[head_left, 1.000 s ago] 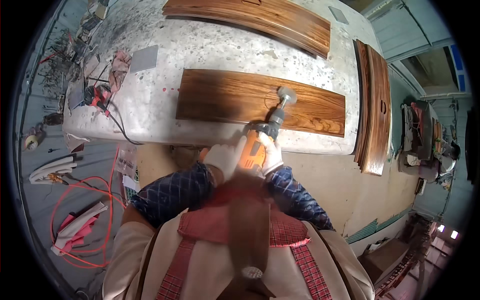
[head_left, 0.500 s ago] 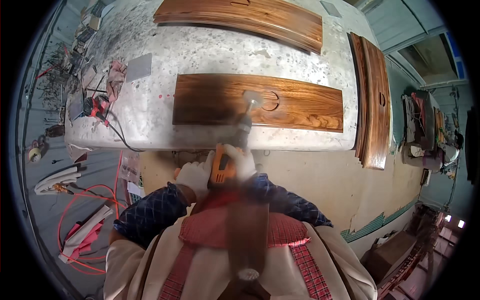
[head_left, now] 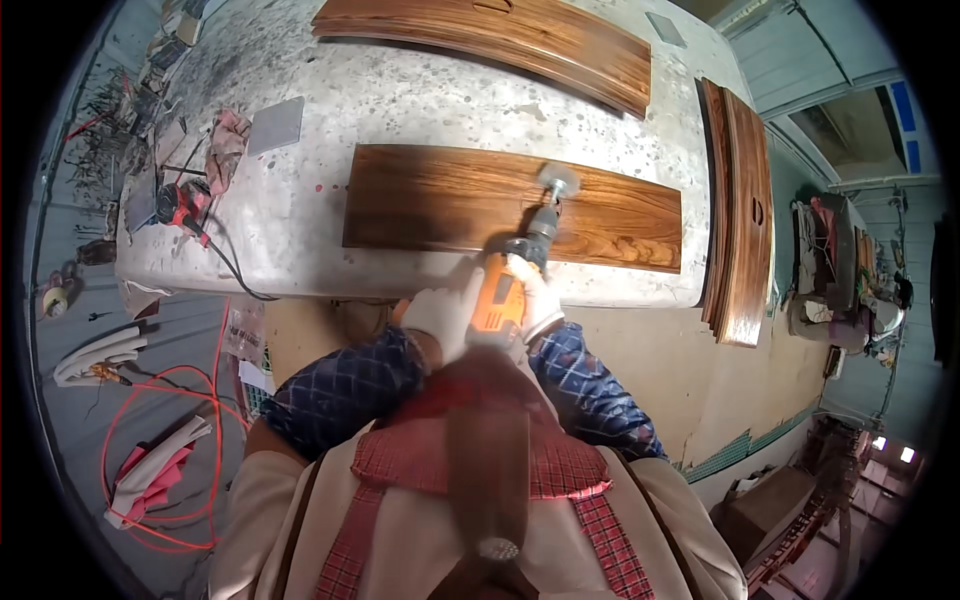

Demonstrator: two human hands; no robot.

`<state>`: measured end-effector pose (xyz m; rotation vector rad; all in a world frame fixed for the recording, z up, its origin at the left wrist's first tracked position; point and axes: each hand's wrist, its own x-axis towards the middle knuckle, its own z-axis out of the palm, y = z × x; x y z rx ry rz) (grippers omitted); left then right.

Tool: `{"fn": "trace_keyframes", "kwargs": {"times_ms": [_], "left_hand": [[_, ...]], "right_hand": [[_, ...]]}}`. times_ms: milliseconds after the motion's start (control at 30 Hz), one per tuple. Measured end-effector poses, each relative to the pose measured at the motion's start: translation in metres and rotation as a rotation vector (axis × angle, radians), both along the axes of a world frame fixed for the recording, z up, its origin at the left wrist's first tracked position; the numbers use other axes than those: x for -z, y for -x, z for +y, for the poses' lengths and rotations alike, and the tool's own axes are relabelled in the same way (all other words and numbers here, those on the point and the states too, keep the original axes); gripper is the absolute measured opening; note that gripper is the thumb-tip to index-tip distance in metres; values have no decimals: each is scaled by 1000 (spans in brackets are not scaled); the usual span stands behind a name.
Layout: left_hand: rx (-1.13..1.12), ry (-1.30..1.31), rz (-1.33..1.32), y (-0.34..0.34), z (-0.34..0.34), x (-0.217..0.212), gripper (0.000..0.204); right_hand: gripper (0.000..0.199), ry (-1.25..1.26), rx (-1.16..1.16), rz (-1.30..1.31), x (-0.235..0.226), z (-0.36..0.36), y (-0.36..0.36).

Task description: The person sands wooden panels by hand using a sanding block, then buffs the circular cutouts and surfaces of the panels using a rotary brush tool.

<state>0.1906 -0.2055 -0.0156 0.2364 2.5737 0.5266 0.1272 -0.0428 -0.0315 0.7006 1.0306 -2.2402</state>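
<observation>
Both my hands wear white gloves and grip an orange power drill [head_left: 497, 302] at the near edge of the table. My left hand [head_left: 440, 318] closes on its rear left side, and my right hand [head_left: 538, 298] wraps its right side near the front. From the drill's grey chuck a round pale polishing disc [head_left: 560, 180] reaches over a glossy brown wooden board [head_left: 430, 200]; it seems to rest on the surface. The disc covers most of the curved groove cut in the board. Dark smears of motion blur lie over the drill's rear end.
Stacked brown boards lie at the table's far side [head_left: 480, 35] and right edge [head_left: 745, 210]. On the left of the pale spotted table [head_left: 290, 220] are a red corded power tool [head_left: 185, 210], a rag [head_left: 228, 145] and a grey square pad [head_left: 276, 126]. An orange hose [head_left: 215, 450] coils on the floor.
The drill and both hands have moved right and a little forward. Its disc has travelled rightward along the board, onto the curved groove. My view has shifted slightly.
</observation>
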Motion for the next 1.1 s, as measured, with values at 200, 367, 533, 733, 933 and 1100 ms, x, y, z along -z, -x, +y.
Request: {"fn": "trace_keyframes", "kwargs": {"times_ms": [200,367,533,733,933,1100], "left_hand": [[-50,-47,23,-13,-11,-1,89],[-111,-15,-39,-1,0,-3,89],[-11,-84,-47,-8,-2,11,85],[3,-112,50,-20,-8,28,91],[169,41,-95,-49,-36,-19,92],[96,117,-38,-43,-65,-18,100]], "right_hand": [[31,-32,-16,29,13,-9,-8],[27,-102,-115,-77,-5,-5,6],[28,-112,-6,80,10,-1,-7],[23,-128,16,51,7,-3,-20],[28,0,44,128,26,-16,-79],[25,22,-1,-23,16,-57,-53]]}}
